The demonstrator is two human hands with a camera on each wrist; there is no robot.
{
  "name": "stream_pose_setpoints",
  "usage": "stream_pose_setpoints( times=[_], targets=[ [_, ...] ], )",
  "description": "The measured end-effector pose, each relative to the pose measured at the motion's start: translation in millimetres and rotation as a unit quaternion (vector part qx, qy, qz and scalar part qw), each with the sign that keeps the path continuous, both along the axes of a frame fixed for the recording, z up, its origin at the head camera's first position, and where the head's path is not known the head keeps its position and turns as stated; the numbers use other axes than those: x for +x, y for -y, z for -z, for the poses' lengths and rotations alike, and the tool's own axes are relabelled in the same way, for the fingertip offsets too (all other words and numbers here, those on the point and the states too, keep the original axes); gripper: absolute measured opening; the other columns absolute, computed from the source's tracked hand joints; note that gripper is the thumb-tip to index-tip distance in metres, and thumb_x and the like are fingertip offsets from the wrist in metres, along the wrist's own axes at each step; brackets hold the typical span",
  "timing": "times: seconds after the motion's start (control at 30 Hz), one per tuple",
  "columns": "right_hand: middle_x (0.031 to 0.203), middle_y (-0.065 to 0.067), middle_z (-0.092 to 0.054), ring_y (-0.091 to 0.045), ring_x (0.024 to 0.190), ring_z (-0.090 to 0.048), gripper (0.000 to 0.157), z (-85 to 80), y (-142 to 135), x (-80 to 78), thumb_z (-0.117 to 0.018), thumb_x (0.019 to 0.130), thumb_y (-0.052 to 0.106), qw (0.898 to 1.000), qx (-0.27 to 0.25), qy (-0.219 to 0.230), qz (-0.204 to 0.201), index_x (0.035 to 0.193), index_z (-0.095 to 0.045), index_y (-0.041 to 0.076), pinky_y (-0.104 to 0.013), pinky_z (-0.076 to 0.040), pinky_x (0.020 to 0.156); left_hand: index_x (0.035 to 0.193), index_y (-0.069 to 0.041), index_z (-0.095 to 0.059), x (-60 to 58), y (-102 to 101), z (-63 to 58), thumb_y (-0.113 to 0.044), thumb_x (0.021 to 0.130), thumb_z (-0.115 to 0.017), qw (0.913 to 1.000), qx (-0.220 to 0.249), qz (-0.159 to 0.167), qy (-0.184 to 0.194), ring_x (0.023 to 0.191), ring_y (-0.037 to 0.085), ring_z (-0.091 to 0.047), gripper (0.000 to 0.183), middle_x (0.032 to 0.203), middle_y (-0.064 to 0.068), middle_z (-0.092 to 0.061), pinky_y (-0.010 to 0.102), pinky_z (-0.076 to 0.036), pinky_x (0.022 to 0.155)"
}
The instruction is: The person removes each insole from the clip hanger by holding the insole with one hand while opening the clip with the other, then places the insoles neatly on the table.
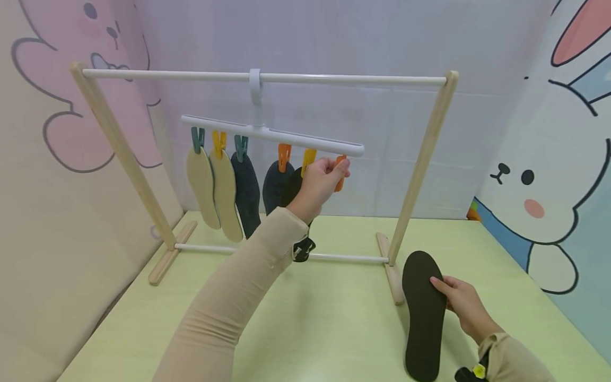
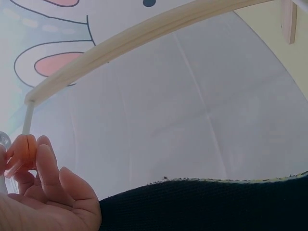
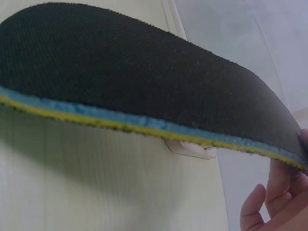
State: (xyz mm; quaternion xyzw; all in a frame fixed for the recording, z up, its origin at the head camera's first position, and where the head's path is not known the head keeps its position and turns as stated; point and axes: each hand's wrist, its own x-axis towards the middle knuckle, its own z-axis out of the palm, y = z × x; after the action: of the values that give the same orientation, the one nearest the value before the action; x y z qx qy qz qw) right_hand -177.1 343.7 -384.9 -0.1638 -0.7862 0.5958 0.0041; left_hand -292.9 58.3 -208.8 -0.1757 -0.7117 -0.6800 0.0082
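Note:
My left hand [image 1: 316, 184] pinches an orange clothespin [image 1: 340, 184] at the right end of the white hanger [image 1: 310, 140]; the left wrist view shows the same orange clothespin [image 2: 28, 150] between thumb and fingers. Low on the right, my right hand [image 1: 467, 306] grips a black insole [image 1: 422, 318] by its upper side edge. Up close, this insole [image 3: 120, 67] has a blue and yellow layered rim. Other clothespins on the hanger hold two beige insoles [image 1: 224, 191] and several dark ones [image 1: 246, 185], one partly hidden behind my left arm.
The hanger's hook [image 1: 255, 87] hangs on the top white rod [image 1: 358, 80] of a wooden-sided rack [image 1: 425, 154]. The rack stands on a pale green table [image 1: 305, 318], with cartoon-printed walls [image 1: 539, 212] at both sides.

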Motion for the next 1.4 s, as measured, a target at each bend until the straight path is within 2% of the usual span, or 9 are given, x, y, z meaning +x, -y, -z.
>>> stream_pose_setpoints(
  times=[0.37,0.93,1.13,1.4],
  targets=[
    [0.08,0.009,-0.063,-0.007,0.07,-0.059,0.045,3.7,-1,0.2,-0.054,0.099,0.028,1.0,-0.002,0.018,0.003,0.117,-0.056,-0.013,-0.026,-0.049,0.068,0.096,0.0,-0.06,-3.8,0,1.0,-0.026,0.097,-0.058,1.0,-0.004,0.002,0.005,0.075,0.015,-0.046,0.026,0.09,0.008,-0.063,0.027,-0.038,0.068],
    [0.08,0.009,-0.063,-0.007,0.07,-0.06,0.043,12.1,-5,-1.6,-0.055,0.097,0.027,1.0,0.005,0.022,0.013,0.115,-0.057,-0.012,-0.026,-0.049,0.068,0.097,0.001,-0.06,-10.7,-1,3.5,-0.026,0.097,-0.058,1.0,-0.006,0.002,0.003,0.079,0.015,-0.048,0.027,0.097,0.012,-0.065,0.026,-0.04,0.071],
    [0.079,0.009,-0.063,-0.007,0.07,-0.059,0.04,14.8,-5,-2.6,-0.055,0.098,0.029,1.0,-0.003,0.029,0.011,0.112,-0.06,-0.009,-0.026,-0.049,0.067,0.095,0.0,-0.06,-11.8,-1,4.7,-0.026,0.097,-0.058,1.0,-0.004,0.0,0.005,0.076,0.015,-0.047,0.026,0.09,0.007,-0.063,0.026,-0.04,0.069],
    [0.083,0.008,-0.064,-0.007,0.072,-0.062,0.049,18.3,-8,-2.0,-0.054,0.098,0.03,1.0,0.001,0.031,0.004,0.121,-0.054,-0.014,-0.027,-0.05,0.069,0.09,-0.003,-0.061,-9.0,-1,4.2,-0.026,0.097,-0.058,1.0,-0.007,0.005,-0.003,0.065,0.014,-0.042,0.024,0.074,0.003,-0.054,0.026,-0.035,0.064]
  ],
)
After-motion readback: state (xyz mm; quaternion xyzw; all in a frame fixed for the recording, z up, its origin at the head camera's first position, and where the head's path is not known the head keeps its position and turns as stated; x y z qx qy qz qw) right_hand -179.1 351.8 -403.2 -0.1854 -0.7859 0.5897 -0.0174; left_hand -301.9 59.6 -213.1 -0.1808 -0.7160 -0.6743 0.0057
